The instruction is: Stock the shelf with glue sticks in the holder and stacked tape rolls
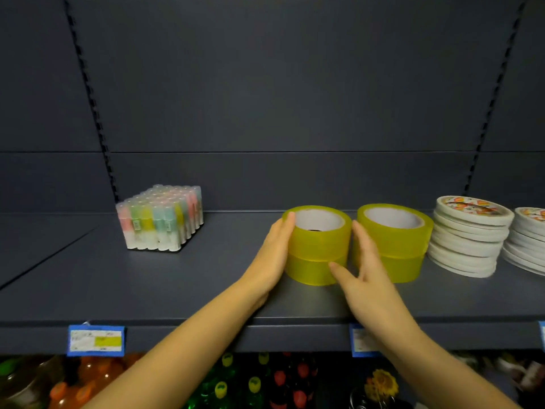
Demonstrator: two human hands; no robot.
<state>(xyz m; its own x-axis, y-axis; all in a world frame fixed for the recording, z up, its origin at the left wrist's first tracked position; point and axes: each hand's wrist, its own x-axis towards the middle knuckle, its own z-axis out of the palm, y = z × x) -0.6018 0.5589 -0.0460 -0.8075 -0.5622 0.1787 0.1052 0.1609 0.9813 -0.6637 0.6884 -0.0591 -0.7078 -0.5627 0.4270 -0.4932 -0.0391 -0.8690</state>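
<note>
Two stacks of yellow tape rolls stand on the dark shelf [177, 284], each two rolls high. My left hand [272, 258] lies flat against the left side of the left stack [317, 246], fingers straight up its wall. My right hand [364, 276] is between the stacks, fingers straight against the left stack's right side, thumb at its front. The right stack [396, 243] stands just beyond that hand. A holder packed with pastel glue sticks [160, 219] stands upright on the shelf at the left, apart from both hands.
Two piles of white paper plates [469, 237] [528, 240] stand at the right, close to the right tape stack. Blue price tags [95, 340] hang on the shelf's front edge. Bottles with coloured caps [253, 385] fill the shelf below. Slotted uprights run up the back panel.
</note>
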